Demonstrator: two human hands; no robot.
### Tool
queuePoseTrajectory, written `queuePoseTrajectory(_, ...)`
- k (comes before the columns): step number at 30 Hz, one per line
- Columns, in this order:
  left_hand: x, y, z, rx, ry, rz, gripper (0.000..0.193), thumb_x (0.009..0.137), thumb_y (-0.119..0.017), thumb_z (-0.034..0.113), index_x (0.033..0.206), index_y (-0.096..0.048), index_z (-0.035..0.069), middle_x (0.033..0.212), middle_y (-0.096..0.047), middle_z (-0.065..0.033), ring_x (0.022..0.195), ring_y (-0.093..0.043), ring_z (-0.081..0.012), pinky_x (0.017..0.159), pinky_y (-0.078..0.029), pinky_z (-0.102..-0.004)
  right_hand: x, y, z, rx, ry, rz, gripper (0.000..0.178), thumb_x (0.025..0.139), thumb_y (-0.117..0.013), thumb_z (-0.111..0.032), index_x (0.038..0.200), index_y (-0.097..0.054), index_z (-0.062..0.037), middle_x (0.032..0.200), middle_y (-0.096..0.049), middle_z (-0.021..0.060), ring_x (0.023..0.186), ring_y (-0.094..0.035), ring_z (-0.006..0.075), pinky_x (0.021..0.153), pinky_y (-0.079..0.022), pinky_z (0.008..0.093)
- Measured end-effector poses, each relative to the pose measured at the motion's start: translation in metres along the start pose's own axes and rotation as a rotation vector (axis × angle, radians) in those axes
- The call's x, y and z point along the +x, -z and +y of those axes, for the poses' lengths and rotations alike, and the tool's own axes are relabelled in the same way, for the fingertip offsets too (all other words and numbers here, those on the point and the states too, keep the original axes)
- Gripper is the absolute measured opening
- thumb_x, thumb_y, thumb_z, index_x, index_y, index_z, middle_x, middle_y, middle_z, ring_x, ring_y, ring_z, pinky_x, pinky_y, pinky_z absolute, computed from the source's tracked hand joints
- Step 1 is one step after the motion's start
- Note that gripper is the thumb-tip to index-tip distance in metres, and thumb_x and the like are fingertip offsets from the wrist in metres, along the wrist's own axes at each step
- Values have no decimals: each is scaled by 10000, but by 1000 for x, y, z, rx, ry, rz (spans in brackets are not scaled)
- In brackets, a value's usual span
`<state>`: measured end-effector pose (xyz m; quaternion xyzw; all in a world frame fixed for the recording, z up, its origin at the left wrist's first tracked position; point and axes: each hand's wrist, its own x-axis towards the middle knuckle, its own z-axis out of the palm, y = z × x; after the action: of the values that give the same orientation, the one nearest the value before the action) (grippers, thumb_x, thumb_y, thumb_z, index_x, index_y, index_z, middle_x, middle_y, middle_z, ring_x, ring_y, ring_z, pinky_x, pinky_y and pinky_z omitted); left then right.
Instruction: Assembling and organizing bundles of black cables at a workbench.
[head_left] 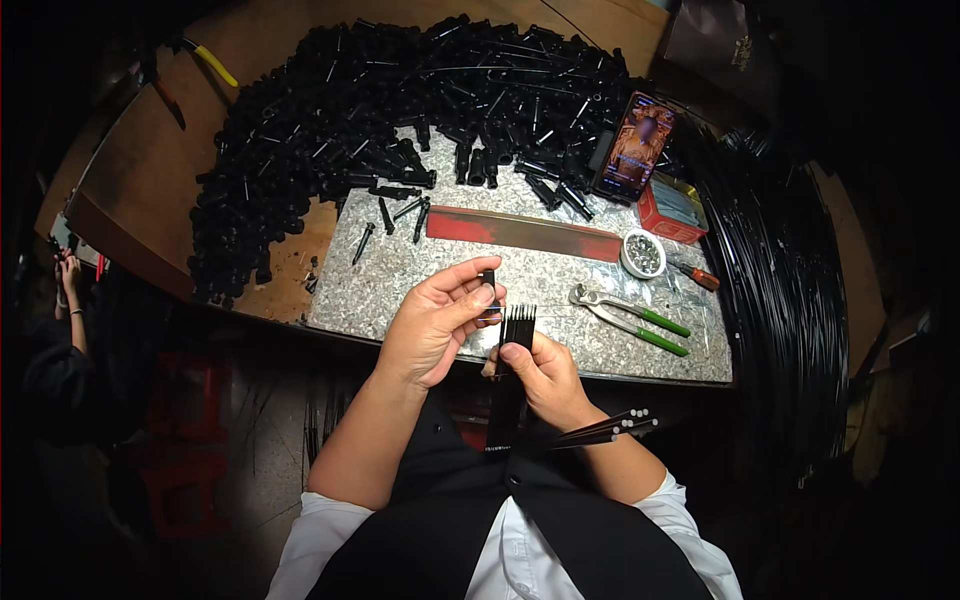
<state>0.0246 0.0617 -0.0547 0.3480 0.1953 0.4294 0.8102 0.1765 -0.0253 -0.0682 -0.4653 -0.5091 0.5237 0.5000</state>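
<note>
Both my hands meet over the near edge of the stone-patterned board, with a flat row of thin black rods (510, 395) between them. My right hand (548, 378) grips this row, its thumb across the front, and the pale rod tips stick up above it. My left hand (440, 322) pinches a small black tube-like piece (489, 279) between thumb and fingers, just beside the rod tips. A few more black rods with light grey round ends (615, 428) slant out across my right forearm. What the fingers cover on the piece is hidden.
A heap of black tubular plastic parts (330, 130) covers the back. Nearer lie a red-black bar (530, 236), green-handled pincers (655, 336), a white bowl of metal bits (643, 256), a screwdriver (704, 279), a red box (668, 222) and a phone (640, 140). Another person's hand (68, 278) shows far left.
</note>
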Motion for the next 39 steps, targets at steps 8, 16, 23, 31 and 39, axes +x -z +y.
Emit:
queuePoseTrajectory(8,-2,-2,3,5,41,50,368,887,-577,33,1242,-498,-26,980,-652,-140,914,-642,-177,801,-541,-280,0,2,2,-24,-3,-28,253,979,-487,-210,925,-581,18,800,-636,56,741,-591,106,692,-485,256)
queuePoseTrajectory(16,1,2,-1,9,18,-2,347,892,-565,20,1232,-517,-25,992,-652,-132,929,-637,-165,805,-538,-278,1,0,3,-4,7,0,225,965,-512,-188,887,-597,6,773,-642,41,724,-581,96,687,-471,254)
queuePoseTrajectory(23,0,2,4,-9,42,9,333,896,-559,30,1222,-522,-23,1040,-651,-160,908,-652,-171,804,-540,-282,3,0,4,4,9,2,236,967,-511,-197,884,-598,7,768,-641,41,720,-577,95,682,-467,252)
queuePoseTrajectory(31,0,0,3,-12,34,9,333,886,-576,25,1212,-530,-22,997,-662,-150,870,-662,-168,769,-548,-274,1,2,4,-19,5,-33,237,977,-492,-201,934,-576,16,802,-632,58,746,-590,108,697,-485,258)
queuePoseTrajectory(39,1,1,0,-7,31,24,326,876,-590,18,1197,-548,-16,972,-663,-114,888,-652,-156,762,-546,-269,2,0,3,-14,2,2,222,964,-513,-187,898,-599,7,777,-645,41,724,-584,99,688,-472,253)
